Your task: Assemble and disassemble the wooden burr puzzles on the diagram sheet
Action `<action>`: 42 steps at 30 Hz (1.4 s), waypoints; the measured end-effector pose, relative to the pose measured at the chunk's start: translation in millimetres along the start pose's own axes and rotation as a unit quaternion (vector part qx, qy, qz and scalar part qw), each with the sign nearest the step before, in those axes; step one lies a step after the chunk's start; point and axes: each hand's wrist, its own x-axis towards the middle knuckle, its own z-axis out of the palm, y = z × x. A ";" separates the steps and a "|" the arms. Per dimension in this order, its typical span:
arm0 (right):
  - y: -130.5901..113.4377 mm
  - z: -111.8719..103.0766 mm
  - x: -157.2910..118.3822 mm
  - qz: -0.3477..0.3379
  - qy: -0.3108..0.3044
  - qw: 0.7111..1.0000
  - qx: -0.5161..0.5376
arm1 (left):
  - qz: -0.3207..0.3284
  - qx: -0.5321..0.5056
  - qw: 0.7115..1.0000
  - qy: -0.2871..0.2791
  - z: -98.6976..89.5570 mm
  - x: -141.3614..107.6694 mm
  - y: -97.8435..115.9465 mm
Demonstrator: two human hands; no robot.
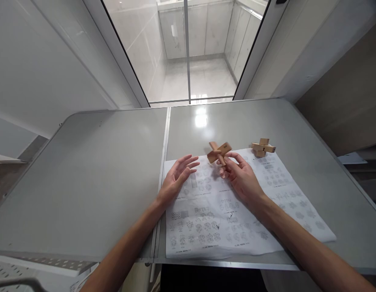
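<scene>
Between the thumb and fingers of my right hand is a wooden interlocking puzzle, a few crossed wooden pieces held tilted just above the paper. My left hand is to its left, fingers spread and holding nothing, apart from the puzzle. Under both hands lies a large instruction sheet printed with rows of small assembly drawings. A second wooden puzzle of crossed blocks rests at the sheet's upper right corner, beyond my right hand.
The grey folding table has a seam running front to back, left of the sheet. A glass sliding door stands behind the far edge. A white perforated rack sits at the lower left. Shelves are off the right side.
</scene>
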 end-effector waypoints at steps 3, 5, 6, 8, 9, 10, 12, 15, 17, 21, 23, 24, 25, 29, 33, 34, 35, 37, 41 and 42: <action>1.0 -4.5 3.2 -0.015 0.030 0.999 0.003 | -0.007 0.007 1.000 0.002 1.2 -0.6 3.8; 1.5 -7.9 5.3 -0.029 0.052 0.998 0.002 | -0.011 0.011 1.000 -0.001 1.5 -1.0 4.7; 1.8 -9.9 6.5 -0.039 0.065 0.997 0.004 | -0.012 0.013 1.000 -0.001 1.3 -1.2 4.7; 2.8 -14.5 9.3 -0.061 0.091 0.994 0.011 | -0.012 0.016 1.000 0.000 0.8 -1.5 4.2; 3.3 -17.1 10.9 -0.070 0.101 0.992 0.015 | -0.012 0.018 1.000 0.000 0.5 -1.7 4.0; 3.7 -19.6 12.5 -0.077 0.109 0.991 0.018 | -0.013 0.020 1.000 -0.001 0.2 -1.7 3.9; 4.0 -23.9 15.2 -0.091 0.124 0.988 0.023 | -0.014 0.024 1.000 -0.002 -0.3 -1.8 3.9; 2.4 -25.7 16.7 -0.102 0.144 0.984 0.033 | -0.016 0.027 1.000 -0.003 -0.3 -1.4 4.2; 0.8 -22.8 15.1 -0.101 0.156 0.982 0.041 | -0.017 0.027 0.999 0.001 -0.1 -1.3 4.2; 0.6 -9.6 7.0 -0.095 0.131 0.987 0.016 | -0.023 0.030 0.999 0.011 -0.2 -1.4 3.2; 2.3 -2.2 1.7 -0.108 0.099 0.989 -0.025 | -0.023 0.035 0.999 0.013 -0.5 -1.3 2.8; 3.5 1.0 -0.9 -0.115 0.080 0.989 -0.052 | -0.024 0.038 0.999 0.014 -0.7 -1.3 2.7; 4.8 3.7 -3.5 -0.118 0.053 0.988 -0.084 | -0.025 0.040 0.999 0.014 -0.8 -1.2 2.7; 11.4 8.6 -10.9 -0.094 -0.063 0.971 -0.211 | -0.028 0.042 0.999 0.012 -0.9 -1.0 3.2; 17.9 7.5 -13.0 -0.121 -0.111 0.920 -0.356 | -0.038 0.046 0.998 0.007 -0.8 -0.9 4.2; 18.8 7.1 -13.0 -0.131 -0.122 0.908 -0.378 | -0.041 0.049 0.998 0.006 -0.7 -0.7 4.4; 19.4 6.8 -12.8 -0.139 -0.131 0.901 -0.390 | -0.044 0.052 0.998 0.005 -0.5 -0.5 4.7; 19.7 6.4 -12.3 -0.145 -0.140 0.896 -0.397 | -0.047 0.059 0.997 0.008 0.3 0.0 5.3; 19.4 6.0 -11.1 -0.138 -0.138 0.899 -0.393 | -0.054 0.065 0.996 0.029 3.1 1.0 6.7; 19.3 5.9 -10.8 -0.138 -0.138 0.899 -0.393 | -0.056 0.063 0.996 0.034 3.5 1.1 6.9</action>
